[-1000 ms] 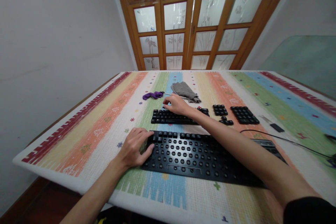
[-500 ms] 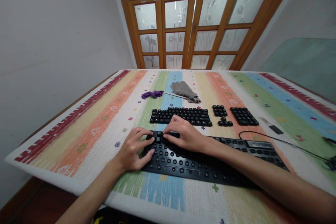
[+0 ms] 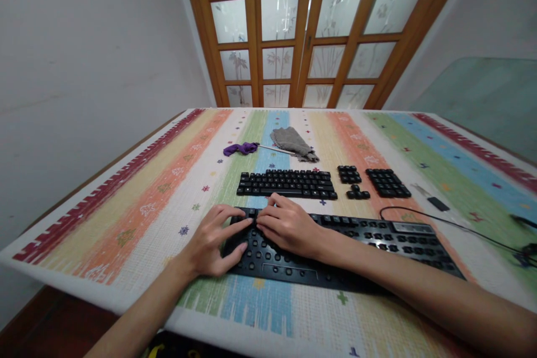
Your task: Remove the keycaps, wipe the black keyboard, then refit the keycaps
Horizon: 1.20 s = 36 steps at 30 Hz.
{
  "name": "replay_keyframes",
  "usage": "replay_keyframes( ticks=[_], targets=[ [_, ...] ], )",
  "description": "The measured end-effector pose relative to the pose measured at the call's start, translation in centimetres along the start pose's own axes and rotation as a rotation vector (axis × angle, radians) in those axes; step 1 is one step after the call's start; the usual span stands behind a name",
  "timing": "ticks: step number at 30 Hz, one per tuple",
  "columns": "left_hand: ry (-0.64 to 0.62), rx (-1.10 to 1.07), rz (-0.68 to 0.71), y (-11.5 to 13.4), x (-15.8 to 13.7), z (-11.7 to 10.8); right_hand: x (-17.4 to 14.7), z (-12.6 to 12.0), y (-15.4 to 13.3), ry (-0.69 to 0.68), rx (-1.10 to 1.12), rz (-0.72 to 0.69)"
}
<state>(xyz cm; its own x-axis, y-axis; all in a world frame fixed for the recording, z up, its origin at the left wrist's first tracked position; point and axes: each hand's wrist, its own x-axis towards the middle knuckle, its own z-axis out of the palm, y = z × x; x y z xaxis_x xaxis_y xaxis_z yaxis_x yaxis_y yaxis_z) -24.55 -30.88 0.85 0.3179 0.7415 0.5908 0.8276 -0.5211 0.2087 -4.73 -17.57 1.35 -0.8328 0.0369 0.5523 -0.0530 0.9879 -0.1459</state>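
A black keyboard base (image 3: 289, 274), with most of its key caps off, lies near the table's front edge. My left hand (image 3: 216, 240) rests at its left end, thumb and forefinger spread apart, the forefinger reaching towards the top-left keys. My right hand (image 3: 289, 225) lies over the upper left part of the base, fingers bent and close together, tips down near my left forefinger. What those tips touch or hold is too small to make out. Some caps still sit along the top row. Behind the base, loose black key caps (image 3: 287, 184) stand in keyboard order.
Further right are a small block of key caps (image 3: 349, 174), an arrow-key group (image 3: 358, 192) and a number-pad block (image 3: 388, 183). A USB plug (image 3: 438, 203) and a black cable (image 3: 457, 228) lie beyond. Towards the back are a grey cloth (image 3: 293, 142) and a purple cloth (image 3: 241, 149) with a thin stick.
My right hand has shifted slightly left and towards me, its fingers now closer together. My left forefinger has stretched further over the keyboard base. The view has moved slightly.
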Motion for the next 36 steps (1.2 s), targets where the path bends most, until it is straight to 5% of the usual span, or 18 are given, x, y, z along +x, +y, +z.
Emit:
replay_keyframes(
  ticks=[13, 24, 36],
  targets=[
    [-0.106, -0.032, -0.008, 0.1, -0.2, 0.5, 0.0, -0.1, -0.4, -0.03, -0.032, 0.034],
    [-0.14, 0.04, 0.03, 0.3, 0.0, 0.4, 0.9, -1.0, 0.4, -0.071, 0.212, 0.292],
    [-0.117, -0.004, -0.007, 0.5, 0.1, 0.4, 0.9, -1.0, 1.0, -0.11, 0.213, 0.269]
  ],
)
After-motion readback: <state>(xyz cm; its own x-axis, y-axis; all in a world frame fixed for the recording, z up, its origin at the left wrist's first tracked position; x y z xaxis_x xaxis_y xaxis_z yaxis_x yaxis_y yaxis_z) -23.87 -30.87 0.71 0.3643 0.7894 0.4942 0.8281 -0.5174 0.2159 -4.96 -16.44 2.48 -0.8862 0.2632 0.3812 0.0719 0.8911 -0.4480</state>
